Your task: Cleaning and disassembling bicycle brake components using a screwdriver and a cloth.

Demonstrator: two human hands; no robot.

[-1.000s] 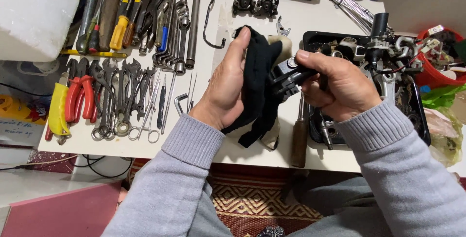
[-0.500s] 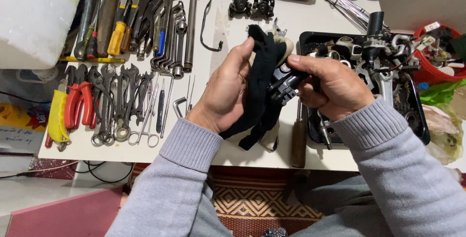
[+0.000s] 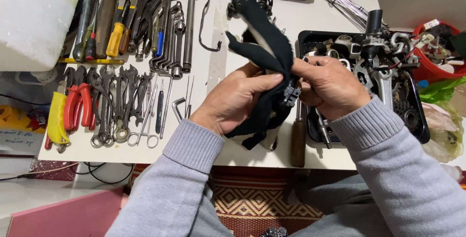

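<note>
- Head view: the left hand point(image 3: 238, 98) pinches a limp black cloth point(image 3: 264, 67) above the white table point(image 3: 291, 26).
- The right hand point(image 3: 330, 86) is closed on a small dark metal part point(image 3: 290, 94) against the cloth.
- Steel wrenches point(image 3: 160, 23) lie left, a black parts tray point(image 3: 417, 120) right, a patterned rug point(image 3: 257, 198) below.

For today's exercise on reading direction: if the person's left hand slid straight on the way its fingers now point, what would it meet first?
The left hand points right, toward the right hand. It already grips the black cloth; beyond that, probably the small dark metal part held between the hands, though depth is unclear.
</note>
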